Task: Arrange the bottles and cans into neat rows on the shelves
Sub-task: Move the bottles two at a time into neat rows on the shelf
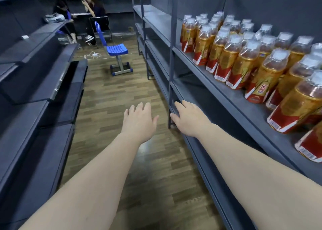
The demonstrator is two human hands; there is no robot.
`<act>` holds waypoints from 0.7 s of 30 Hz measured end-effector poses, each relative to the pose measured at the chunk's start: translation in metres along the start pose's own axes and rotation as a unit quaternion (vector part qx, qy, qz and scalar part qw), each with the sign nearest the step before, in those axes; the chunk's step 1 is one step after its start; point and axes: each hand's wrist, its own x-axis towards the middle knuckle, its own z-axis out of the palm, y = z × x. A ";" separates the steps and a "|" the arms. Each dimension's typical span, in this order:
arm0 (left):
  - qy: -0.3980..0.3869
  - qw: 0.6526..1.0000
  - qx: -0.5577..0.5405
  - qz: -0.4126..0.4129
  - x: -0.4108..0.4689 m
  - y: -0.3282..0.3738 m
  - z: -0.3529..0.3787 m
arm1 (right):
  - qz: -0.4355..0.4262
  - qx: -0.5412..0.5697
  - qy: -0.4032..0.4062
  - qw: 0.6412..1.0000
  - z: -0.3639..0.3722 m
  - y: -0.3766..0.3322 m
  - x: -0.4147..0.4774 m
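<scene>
Though crowded, bottles (pixel 233 62) all upright.

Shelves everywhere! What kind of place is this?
Probably a shop aisle, maybe a practice one: grey shelves line both sides, rows of drink bottles stand on the right, and a blue chair sits on the wooden floor.
</scene>
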 end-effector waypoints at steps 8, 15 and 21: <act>0.000 0.994 -0.010 0.113 0.081 0.059 0.015 | 0.084 -0.015 0.019 0.996 -0.019 0.061 0.028; -0.004 0.968 -0.042 0.246 0.140 0.116 0.033 | 0.191 0.012 0.047 0.980 -0.036 0.095 0.027; -0.024 0.923 -0.067 0.378 0.167 0.170 0.042 | 0.302 0.036 0.092 0.948 -0.047 0.111 0.005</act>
